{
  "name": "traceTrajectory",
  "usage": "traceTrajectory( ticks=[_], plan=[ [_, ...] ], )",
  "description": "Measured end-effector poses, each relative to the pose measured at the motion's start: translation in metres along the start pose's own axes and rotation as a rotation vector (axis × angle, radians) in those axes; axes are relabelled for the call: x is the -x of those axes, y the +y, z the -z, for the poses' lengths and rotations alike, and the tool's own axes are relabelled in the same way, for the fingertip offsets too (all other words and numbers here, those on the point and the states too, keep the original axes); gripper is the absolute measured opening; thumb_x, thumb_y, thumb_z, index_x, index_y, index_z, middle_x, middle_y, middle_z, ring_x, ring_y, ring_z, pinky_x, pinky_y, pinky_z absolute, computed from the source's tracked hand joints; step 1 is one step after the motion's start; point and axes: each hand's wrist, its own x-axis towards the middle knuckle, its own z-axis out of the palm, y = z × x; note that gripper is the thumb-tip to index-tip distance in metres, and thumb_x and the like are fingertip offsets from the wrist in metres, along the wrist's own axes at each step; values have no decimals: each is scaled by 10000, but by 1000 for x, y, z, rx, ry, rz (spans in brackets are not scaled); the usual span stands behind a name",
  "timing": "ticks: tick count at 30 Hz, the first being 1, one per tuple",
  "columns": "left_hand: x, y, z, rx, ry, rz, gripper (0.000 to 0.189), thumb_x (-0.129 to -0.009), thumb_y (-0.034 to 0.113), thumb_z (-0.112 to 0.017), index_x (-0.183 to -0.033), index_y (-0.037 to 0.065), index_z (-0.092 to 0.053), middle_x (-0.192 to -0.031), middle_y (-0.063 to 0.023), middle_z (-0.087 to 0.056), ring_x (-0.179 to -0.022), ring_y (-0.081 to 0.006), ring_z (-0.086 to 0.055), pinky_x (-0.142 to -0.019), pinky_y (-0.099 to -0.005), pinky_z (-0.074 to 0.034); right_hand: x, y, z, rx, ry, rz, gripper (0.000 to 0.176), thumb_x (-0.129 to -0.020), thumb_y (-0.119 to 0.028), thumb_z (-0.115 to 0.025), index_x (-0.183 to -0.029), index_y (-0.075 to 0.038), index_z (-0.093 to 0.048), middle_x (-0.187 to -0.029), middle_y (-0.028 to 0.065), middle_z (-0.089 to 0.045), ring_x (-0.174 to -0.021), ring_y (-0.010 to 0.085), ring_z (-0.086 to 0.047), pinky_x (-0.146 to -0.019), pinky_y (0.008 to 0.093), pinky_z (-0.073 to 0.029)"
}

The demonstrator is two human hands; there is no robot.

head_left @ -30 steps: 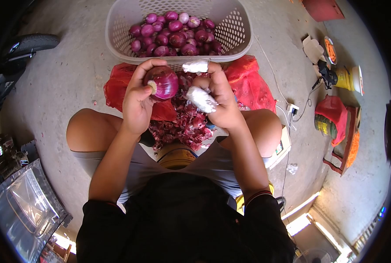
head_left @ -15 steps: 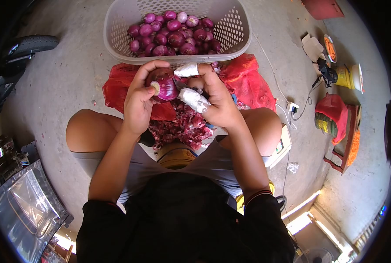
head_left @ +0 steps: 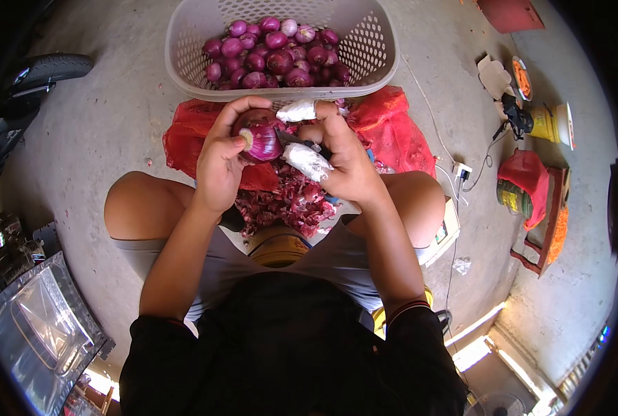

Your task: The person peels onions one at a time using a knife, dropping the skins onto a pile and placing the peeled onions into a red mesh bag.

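Note:
A large red onion with a pale root end is gripped between the thumb and fingers of my left hand. Close on its right side, my right hand is closed around a small knife. The knife's dark blade points at the onion, and its handle is mostly hidden by my fingers. White wrapping covers my right thumb and forefinger. Below both hands lies a heap of loose onion skins, partly on a red mesh bag.
Just beyond my hands stands a grey perforated basket holding several red onions. A yellow bucket sits between my legs. To the right are a power adapter with cables and a small wooden stand; a tyre is at left.
Hardly anything differs. Both hands, the onion and the knife keep nearly the same positions, with a very slight shift of the knife hand.

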Motion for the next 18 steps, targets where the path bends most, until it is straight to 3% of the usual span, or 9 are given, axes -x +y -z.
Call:
traceTrajectory(
  ticks=[8,14,18],
  plan=[
    [0,0,1,15,-4,7,583,-787,293,-426,-1268,-34,-387,-1216,-143,-507,-1160,-223,-493,-1004,-347,-352,3,8,0,93,49,126,505,-715,49,-593,-1177,-41,-408,-747,136,-615,-682,272,-616,-636,318,-458],
    [0,0,0,38,-4,12,599,-781,313,-432,-1261,-43,-390,-1199,-138,-516,-1152,-214,-495,-1003,-336,-348,-1,17,-7,25,146,214,452,-741,6,-646,-1147,-45,-454,-742,100,-623,-679,247,-622,-639,305,-464],
    [0,1,2,55,-30,0,601,-782,320,-432,-1260,-43,-393,-1183,-132,-522,-1116,-200,-509,-981,-319,-360,-2,10,-2,-37,107,100,443,-755,-6,-647,-1154,-47,-458,-709,74,-601,-638,192,-572,-623,276,-438]
  ],
)
